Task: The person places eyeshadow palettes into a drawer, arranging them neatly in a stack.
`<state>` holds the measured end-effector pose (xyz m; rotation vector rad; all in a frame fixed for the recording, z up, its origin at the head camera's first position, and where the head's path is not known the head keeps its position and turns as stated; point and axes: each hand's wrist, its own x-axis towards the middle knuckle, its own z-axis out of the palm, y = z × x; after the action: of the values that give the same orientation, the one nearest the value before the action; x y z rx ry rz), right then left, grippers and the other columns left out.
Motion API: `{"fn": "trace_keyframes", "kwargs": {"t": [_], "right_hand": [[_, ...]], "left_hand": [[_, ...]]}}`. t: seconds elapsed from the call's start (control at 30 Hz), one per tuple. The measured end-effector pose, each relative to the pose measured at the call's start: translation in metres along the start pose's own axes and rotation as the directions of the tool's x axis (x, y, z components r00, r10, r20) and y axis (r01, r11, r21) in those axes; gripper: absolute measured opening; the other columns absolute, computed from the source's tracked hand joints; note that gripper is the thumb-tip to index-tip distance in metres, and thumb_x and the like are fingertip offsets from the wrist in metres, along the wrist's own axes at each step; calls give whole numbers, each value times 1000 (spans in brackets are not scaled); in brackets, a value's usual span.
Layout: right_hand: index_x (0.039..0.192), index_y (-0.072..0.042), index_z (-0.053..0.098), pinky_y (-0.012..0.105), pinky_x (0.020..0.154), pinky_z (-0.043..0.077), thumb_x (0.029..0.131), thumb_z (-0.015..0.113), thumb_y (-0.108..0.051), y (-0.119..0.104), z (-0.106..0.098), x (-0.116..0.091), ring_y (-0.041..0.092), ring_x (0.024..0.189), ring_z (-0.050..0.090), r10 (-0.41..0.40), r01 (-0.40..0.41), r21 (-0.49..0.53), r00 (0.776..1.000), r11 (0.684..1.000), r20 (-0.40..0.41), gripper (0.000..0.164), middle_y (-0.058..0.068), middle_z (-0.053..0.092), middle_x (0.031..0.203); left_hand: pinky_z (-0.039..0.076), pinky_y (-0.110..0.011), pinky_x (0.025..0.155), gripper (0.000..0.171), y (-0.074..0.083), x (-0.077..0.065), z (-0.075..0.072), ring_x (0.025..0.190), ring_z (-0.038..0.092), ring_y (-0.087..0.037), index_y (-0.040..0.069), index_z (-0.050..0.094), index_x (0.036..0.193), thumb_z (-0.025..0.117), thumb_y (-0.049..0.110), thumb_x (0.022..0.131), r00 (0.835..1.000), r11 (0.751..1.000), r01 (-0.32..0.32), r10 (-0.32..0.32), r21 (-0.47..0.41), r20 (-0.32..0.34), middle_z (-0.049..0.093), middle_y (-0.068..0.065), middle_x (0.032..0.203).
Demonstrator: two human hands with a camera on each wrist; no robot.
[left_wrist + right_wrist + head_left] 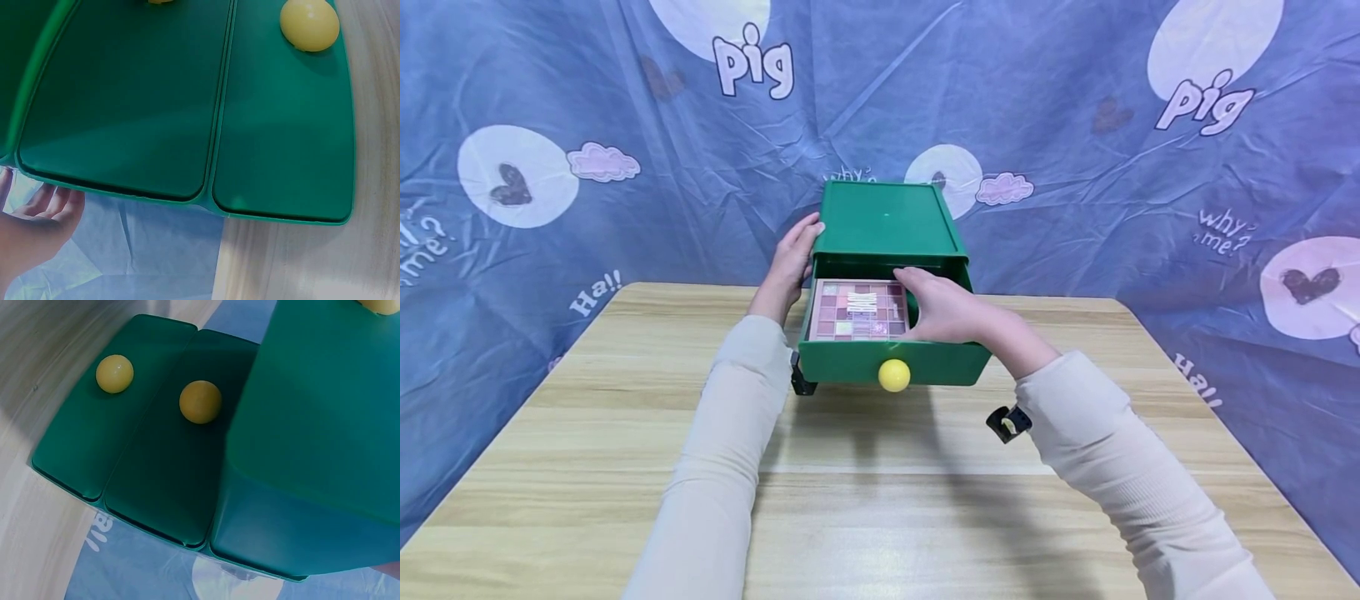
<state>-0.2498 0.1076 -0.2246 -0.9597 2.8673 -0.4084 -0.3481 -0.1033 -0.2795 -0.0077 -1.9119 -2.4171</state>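
Note:
A green drawer cabinet [891, 218] stands on the table with its top drawer [850, 362] pulled out. In that drawer's left part lies an eyeshadow palette [835, 312], its face a grid of pink and mauve squares with white lettering. My right hand [951, 310] reaches over the drawer's right side and grips the palette at its right end, thumb in front and fingers behind. My left hand [792, 262] rests against the cabinet's left side, fingertips near the top edge. In the left wrist view the left fingers [59, 203] touch the cabinet's side edge.
A yellow round knob [894, 375] sits on the open drawer's front. Two lower drawers, each with a yellow knob [114, 374], are closed. The wooden table [880, 517] extends toward me, and a blue printed cloth [1037, 100] hangs behind it.

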Motion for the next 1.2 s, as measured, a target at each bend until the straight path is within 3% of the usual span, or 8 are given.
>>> {"fn": "trace_keyframes", "kwargs": {"t": [0.27,0.67,1.2], "right_hand": [[132,7,24,38,96,23,67,71,-38,2,-3,-5,28,122,25,-12,14,28,998,1000,-69,92,20,27,134],[134,-1,25,37,91,29,65,72,-43,-4,-16,-22,20,114,36,28,9,201,983,979,-181,93,10,39,127],[129,-6,39,32,90,30,69,73,-23,-18,-20,-62,15,104,44,-75,196,298,925,934,-372,71,4,50,114]], "left_hand": [[35,-34,83,47,-1,1,0,104,41,-17,20,44,128,53,31,82,1000,1000,-7,7,6,6,40,-2,126],[35,-35,84,48,-3,1,-2,105,41,-16,20,45,127,53,31,82,1000,1000,-11,11,14,0,40,-2,126],[36,-33,81,47,-2,3,-2,102,43,-16,21,44,128,53,31,82,1000,1000,-9,9,9,5,42,-2,125]]}}
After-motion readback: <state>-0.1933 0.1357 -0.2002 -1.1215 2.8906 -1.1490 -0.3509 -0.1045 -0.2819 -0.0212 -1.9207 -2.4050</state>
